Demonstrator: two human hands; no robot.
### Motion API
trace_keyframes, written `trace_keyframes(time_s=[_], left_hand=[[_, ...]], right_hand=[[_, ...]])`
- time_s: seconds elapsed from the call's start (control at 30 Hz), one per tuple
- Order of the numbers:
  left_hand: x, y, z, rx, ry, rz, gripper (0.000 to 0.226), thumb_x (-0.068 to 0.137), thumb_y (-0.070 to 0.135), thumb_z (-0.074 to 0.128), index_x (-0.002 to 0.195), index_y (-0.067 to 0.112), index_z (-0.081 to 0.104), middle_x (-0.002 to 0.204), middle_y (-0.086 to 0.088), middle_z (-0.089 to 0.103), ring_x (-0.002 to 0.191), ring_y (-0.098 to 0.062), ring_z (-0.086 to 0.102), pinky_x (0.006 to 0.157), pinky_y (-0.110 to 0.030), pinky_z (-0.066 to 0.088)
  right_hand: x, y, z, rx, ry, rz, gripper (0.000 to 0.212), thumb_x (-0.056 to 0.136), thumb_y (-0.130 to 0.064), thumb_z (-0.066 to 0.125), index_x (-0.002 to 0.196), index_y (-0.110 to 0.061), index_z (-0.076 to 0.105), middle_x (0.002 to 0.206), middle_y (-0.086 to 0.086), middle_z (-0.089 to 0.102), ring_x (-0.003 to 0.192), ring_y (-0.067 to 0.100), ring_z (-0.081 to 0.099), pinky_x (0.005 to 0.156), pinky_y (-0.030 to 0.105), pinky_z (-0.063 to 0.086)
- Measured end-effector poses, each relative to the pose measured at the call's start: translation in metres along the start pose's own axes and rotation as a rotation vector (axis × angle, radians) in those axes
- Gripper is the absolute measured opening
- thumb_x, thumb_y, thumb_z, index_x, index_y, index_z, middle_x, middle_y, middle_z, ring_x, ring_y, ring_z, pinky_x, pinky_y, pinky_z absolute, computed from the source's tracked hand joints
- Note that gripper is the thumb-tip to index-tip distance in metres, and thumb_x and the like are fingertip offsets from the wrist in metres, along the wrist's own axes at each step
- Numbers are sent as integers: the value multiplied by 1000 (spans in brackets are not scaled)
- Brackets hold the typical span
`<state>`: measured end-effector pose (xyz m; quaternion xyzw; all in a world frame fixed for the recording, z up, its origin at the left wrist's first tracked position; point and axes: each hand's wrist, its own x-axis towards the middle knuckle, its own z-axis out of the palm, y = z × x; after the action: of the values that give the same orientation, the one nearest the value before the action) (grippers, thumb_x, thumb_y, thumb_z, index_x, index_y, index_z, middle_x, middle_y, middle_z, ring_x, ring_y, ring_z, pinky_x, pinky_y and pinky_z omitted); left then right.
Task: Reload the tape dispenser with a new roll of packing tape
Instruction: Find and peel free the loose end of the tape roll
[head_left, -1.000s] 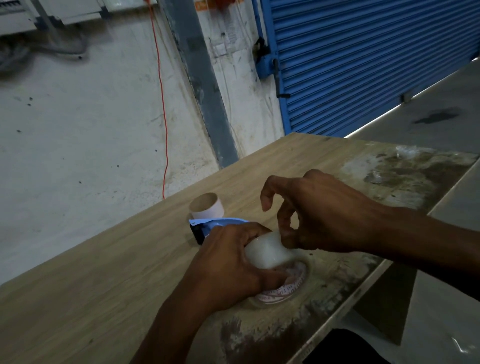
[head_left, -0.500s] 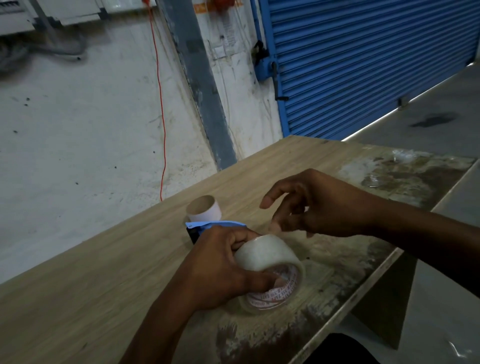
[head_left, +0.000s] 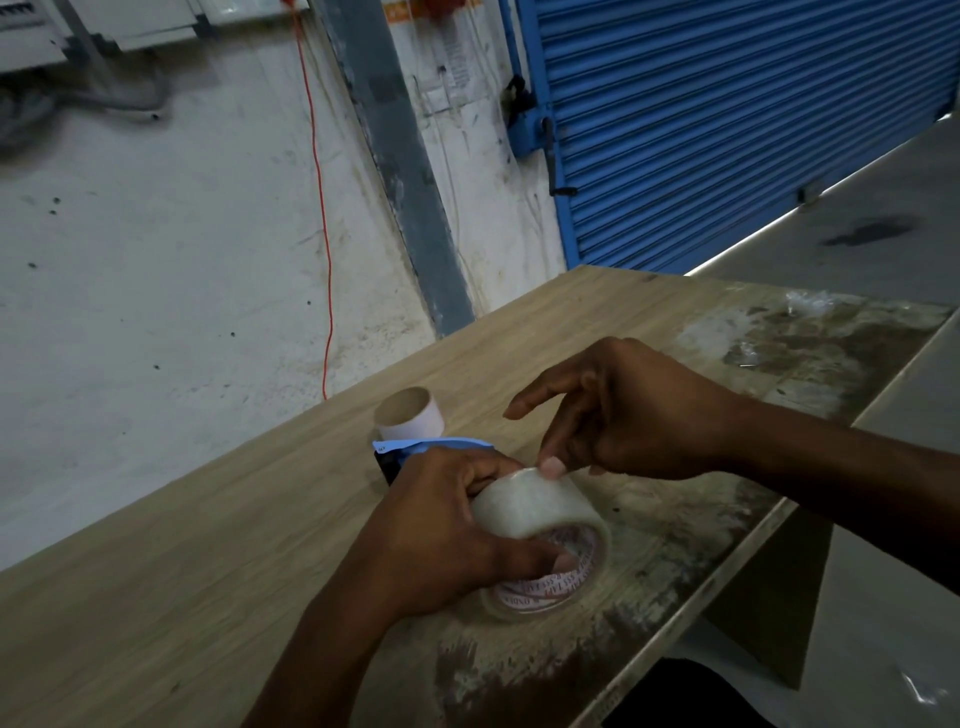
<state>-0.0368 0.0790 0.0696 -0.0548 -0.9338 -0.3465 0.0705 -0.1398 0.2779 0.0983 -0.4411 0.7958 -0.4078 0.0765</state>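
Since the earlier frame, my right hand (head_left: 639, 410) is dropping back onto the tape roll (head_left: 540, 525), which my left hand (head_left: 441, 530) is tipping up off the bench (head_left: 156, 545) so its printed core faces me. That left hand is curling round the roll, thumb hooked into the core, fingers over the top edge. My right hand is mostly loose, index finger pointing out, one fingertip (head_left: 553, 466) pressing at the roll's upper rim as if I am hunting for the free end; I cannot tell whether it is pinching any tape yet.

Behind my left hand the blue tape dispenser (head_left: 431, 447) is lying on the bench, mostly hidden, and the empty cardboard core (head_left: 408, 415) is standing just beyond it.

Risks I am watching: clear tape on a clear roll is making the end hard to find, so my nail may be scraping in the wrong spot. A slanted lift could split the tape into a sliver. Once freed, the end could fold onto itself or stick to my fingers. My thumb hold looks light, so a hard peel could spin or drop the roll.
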Motion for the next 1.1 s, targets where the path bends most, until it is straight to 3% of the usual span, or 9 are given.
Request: trace_keyframes(time_s=[0.1, 0.2, 0.37, 0.53, 0.63, 0.9, 0.97, 1.1], left_hand=[[0, 1, 0, 22, 8, -2, 43, 57, 52, 97, 91, 34, 77, 91, 13, 75, 85, -7, 71, 76, -43, 60], [1, 2, 1, 35, 17, 2, 45, 56, 54, 97, 91, 35, 76, 90, 14, 75, 84, -5, 71, 75, -39, 60], [1, 1, 2, 38, 31, -5, 44, 56, 53, 97, 90, 35, 74, 85, 16, 73, 79, -3, 69, 68, -31, 56], [0, 0, -1, 92, -16, 29, 41, 63, 45, 95, 99, 34, 77, 90, 18, 72, 85, -1, 69, 74, -30, 57], [-2, 4, -1, 74, -15, 32, 34, 65, 38, 96, 92, 36, 76, 84, 19, 71, 80, 0, 70, 69, -23, 53], [1, -1, 0, 117, 43, 7, 36, 59, 49, 96, 78, 42, 66, 74, 22, 65, 68, 2, 60, 61, -19, 42], [2, -1, 0, 65, 31, 9, 35, 60, 46, 97, 81, 39, 71, 78, 20, 69, 71, 1, 64, 63, -22, 46], [3, -4, 1, -37, 17, -34, 44, 61, 39, 98, 99, 32, 78, 94, 13, 78, 85, -6, 74, 77, -41, 62]], right_hand=[[-4, -5, 5, -183, 85, -97, 50, 80, -4, 83, 123, -26, 69, 86, -11, 80, 79, -6, 73, 79, 22, 61], [-9, -11, 8, -383, 147, -179, 50, 81, -14, 79, 125, -32, 62, 88, -16, 78, 79, -2, 72, 76, 28, 61], [-15, -16, 20, -610, 161, -267, 58, 83, -26, 65, 129, -37, 32, 84, -11, 70, 71, 15, 61, 67, 37, 54], [-6, -15, 7, -525, 129, -251, 38, 76, -21, 80, 104, -32, 57, 74, -16, 69, 66, 2, 63, 64, 32, 56], [-2, -10, 5, -490, 153, -248, 28, 70, -20, 84, 86, -30, 62, 69, -15, 67, 64, 3, 64, 61, 35, 56], [-12, 8, 22, -543, 356, -344, 26, 73, -23, 83, 87, -28, 62, 68, -6, 70, 57, 15, 67, 55, 39, 57], [-13, 11, 24, -448, 392, -322, 25, 74, -24, 84, 86, -28, 62, 68, -9, 71, 60, 11, 68, 56, 39, 58], [-12, 12, 28, -271, 488, -223, 25, 70, -16, 87, 79, -24, 65, 62, -9, 69, 53, 4, 66, 54, 37, 56]])
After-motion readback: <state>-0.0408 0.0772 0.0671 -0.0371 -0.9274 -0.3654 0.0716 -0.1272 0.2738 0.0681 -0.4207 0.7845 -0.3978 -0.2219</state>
